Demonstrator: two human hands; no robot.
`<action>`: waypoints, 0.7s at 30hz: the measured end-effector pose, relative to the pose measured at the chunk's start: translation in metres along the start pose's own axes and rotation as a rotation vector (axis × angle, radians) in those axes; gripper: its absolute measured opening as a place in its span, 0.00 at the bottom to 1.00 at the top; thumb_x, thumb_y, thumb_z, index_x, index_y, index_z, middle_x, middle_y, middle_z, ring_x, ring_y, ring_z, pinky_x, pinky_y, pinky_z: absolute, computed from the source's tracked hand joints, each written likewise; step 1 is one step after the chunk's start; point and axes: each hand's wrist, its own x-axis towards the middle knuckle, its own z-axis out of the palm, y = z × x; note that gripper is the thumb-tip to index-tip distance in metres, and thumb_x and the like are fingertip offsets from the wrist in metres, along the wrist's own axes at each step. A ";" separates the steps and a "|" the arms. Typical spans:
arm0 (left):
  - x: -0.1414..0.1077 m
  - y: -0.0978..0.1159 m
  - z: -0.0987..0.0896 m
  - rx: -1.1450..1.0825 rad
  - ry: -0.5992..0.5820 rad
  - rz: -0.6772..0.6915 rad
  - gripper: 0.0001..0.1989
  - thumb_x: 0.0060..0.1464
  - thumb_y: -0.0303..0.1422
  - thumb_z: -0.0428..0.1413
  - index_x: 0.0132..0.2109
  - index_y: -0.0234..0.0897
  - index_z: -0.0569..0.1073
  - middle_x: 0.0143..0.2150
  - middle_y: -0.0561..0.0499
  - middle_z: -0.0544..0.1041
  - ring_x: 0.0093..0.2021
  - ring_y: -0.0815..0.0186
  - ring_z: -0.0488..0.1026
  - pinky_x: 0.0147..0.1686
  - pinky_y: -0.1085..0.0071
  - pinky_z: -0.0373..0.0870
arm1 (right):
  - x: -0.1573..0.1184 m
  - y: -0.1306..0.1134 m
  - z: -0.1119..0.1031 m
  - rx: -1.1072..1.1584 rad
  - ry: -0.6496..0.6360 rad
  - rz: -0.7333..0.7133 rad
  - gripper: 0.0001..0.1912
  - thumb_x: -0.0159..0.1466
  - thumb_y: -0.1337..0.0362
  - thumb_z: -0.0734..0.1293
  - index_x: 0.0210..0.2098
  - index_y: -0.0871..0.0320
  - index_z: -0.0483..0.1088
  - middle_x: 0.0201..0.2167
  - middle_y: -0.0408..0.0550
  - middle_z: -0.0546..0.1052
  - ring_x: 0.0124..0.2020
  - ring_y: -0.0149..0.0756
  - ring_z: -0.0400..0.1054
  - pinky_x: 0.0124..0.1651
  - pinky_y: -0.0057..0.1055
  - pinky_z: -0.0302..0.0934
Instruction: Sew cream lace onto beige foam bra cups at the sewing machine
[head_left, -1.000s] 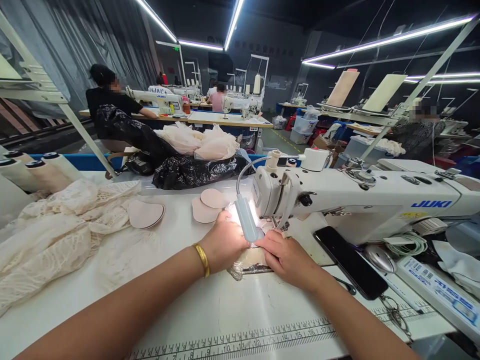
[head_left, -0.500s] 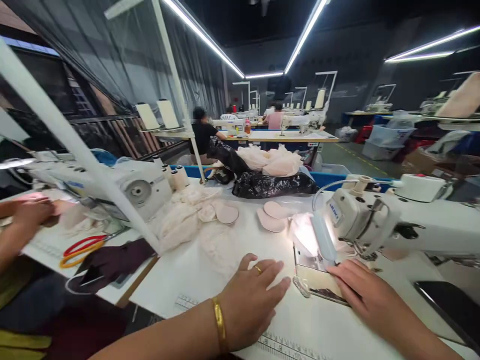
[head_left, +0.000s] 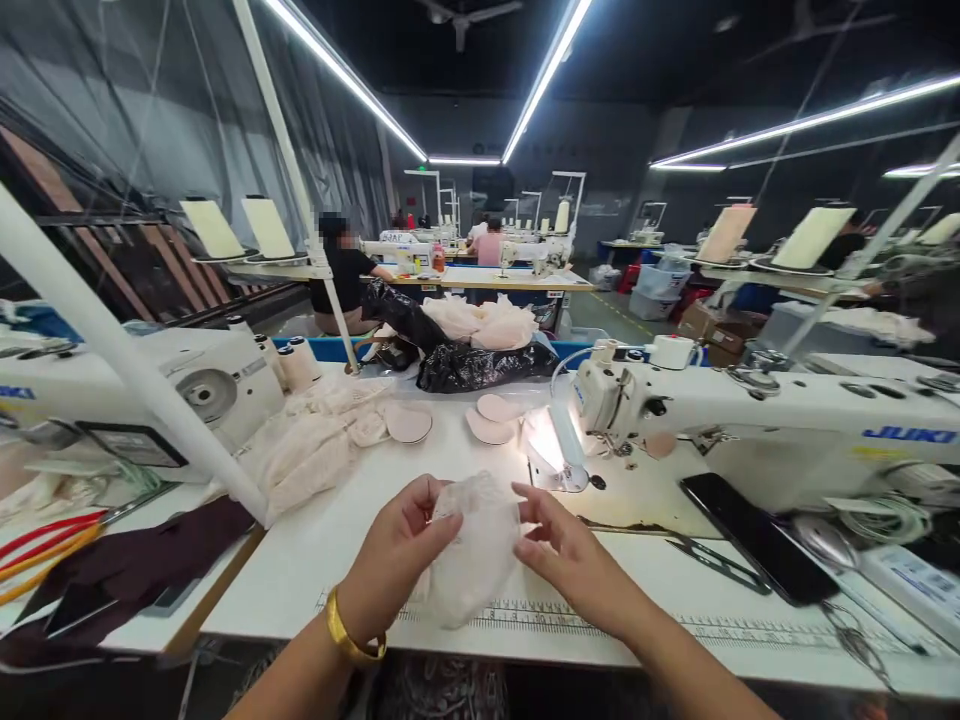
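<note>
A thin white lace fabric piece (head_left: 476, 555) is held up over the table's front edge, above the printed ruler strip. My left hand (head_left: 405, 555) pinches its left side, thumb on top. At its right edge my right hand (head_left: 566, 555) has its fingers curled and apart, close to the fabric; whether the tips touch it is unclear. Beyond the hands, pale pink oval pads (head_left: 491, 420) lie near the lit needle area of the sewing machine (head_left: 607, 400). Another pink pad (head_left: 409, 423) rests by a heap of white lace (head_left: 322, 440).
On the right lie a black phone (head_left: 757, 535), black thread snips (head_left: 716, 565) and a coil of cable. A black plastic bag (head_left: 484, 366) sits at the table's back. At left stand a white pole (head_left: 135, 350), dark cloth (head_left: 127, 570) and scissors with red and orange handles (head_left: 52, 545).
The lace piece has left the table and is now in my left hand. My right hand has come away from the machine's needle area to the fabric. The view has turned right.
</note>
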 end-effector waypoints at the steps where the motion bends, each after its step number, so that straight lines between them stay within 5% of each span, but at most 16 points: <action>1: 0.002 -0.001 0.004 -0.126 0.020 -0.044 0.17 0.52 0.43 0.66 0.34 0.39 0.67 0.34 0.53 0.75 0.35 0.64 0.72 0.35 0.69 0.71 | 0.001 0.001 0.007 0.107 0.028 -0.028 0.27 0.67 0.45 0.68 0.59 0.51 0.67 0.48 0.49 0.76 0.48 0.43 0.70 0.52 0.39 0.65; 5: 0.007 -0.012 0.020 -0.403 0.175 -0.157 0.22 0.41 0.41 0.73 0.32 0.39 0.67 0.28 0.56 0.73 0.30 0.67 0.71 0.32 0.71 0.71 | -0.001 0.005 0.022 0.230 0.204 -0.070 0.17 0.68 0.47 0.68 0.36 0.55 0.69 0.29 0.40 0.69 0.32 0.34 0.63 0.38 0.31 0.58; 12: 0.006 -0.032 0.040 -0.460 0.366 -0.178 0.32 0.39 0.46 0.73 0.27 0.40 0.55 0.21 0.63 0.61 0.22 0.74 0.57 0.22 0.77 0.59 | -0.009 -0.003 0.025 0.060 0.414 -0.140 0.18 0.71 0.47 0.64 0.35 0.54 0.71 0.31 0.44 0.76 0.37 0.37 0.67 0.44 0.32 0.58; 16: 0.015 -0.040 0.028 -0.160 0.172 -0.226 0.29 0.47 0.53 0.66 0.29 0.42 0.56 0.23 0.62 0.60 0.22 0.72 0.57 0.22 0.75 0.56 | 0.005 0.000 0.014 0.257 0.380 -0.013 0.20 0.71 0.45 0.60 0.35 0.54 0.66 0.16 0.34 0.64 0.20 0.30 0.57 0.29 0.29 0.52; 19: 0.035 -0.036 0.006 0.390 0.012 -0.129 0.22 0.56 0.55 0.57 0.36 0.41 0.65 0.27 0.57 0.68 0.26 0.67 0.65 0.27 0.71 0.62 | 0.025 0.008 -0.009 0.147 0.306 0.069 0.17 0.69 0.48 0.62 0.34 0.54 0.65 0.15 0.34 0.65 0.18 0.30 0.56 0.28 0.29 0.50; 21: 0.056 -0.029 -0.012 0.836 0.027 -0.013 0.20 0.61 0.52 0.53 0.42 0.40 0.70 0.34 0.52 0.75 0.30 0.63 0.71 0.31 0.67 0.67 | 0.035 0.015 -0.025 0.110 0.256 0.095 0.16 0.68 0.49 0.62 0.32 0.54 0.64 0.16 0.36 0.69 0.21 0.32 0.59 0.28 0.29 0.51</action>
